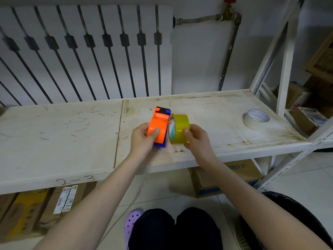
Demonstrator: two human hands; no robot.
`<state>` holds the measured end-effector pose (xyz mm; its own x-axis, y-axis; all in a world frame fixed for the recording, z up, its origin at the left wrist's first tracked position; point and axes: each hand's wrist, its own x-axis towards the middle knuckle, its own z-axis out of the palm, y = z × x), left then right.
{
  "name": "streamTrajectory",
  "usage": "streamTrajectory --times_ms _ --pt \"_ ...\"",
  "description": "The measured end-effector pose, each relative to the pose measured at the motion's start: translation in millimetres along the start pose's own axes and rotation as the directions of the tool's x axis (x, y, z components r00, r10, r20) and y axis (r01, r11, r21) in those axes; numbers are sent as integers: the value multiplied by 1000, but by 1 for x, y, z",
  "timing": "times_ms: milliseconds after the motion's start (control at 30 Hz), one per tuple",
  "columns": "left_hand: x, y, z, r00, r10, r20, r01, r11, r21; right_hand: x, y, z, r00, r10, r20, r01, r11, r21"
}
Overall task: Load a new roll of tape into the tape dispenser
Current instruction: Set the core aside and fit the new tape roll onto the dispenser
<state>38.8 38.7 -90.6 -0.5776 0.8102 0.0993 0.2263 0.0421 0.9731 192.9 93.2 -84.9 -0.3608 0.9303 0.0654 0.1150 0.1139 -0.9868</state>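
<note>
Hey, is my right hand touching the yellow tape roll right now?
Touching. The head view shows the right hand pinching the yellow tape roll, thumb pressed on its outer band.

Handwritten "2-3" marks the front edge of the white shelf (75, 179), lower left of the frame; blue Chinese characters on a cardboard box (248, 170) beneath, right of centre, are too blurred to read; so is the shipping label (65, 199) on a carton (27, 213), lower left.
</note>
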Motion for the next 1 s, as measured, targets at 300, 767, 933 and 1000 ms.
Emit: streamTrajectory --times_ms 300,767,933,1000 --pt "-5 14 13 935 -332 126 353 823 -445 3 -9 8 991 -135 20 135 948 -287" --pt "-5 2 14 832 -481 277 552 668 -500 9 -10 12 993 -101 58 116 902 -416" --pt "-6 -1 8 776 -517 361 631 643 -434 18 -14 9 990 -106 96 139 879 -455" --pt "-6 -1 7 771 -519 369 636 620 -459 24 -17 6 997 -69 48 83 898 -433"
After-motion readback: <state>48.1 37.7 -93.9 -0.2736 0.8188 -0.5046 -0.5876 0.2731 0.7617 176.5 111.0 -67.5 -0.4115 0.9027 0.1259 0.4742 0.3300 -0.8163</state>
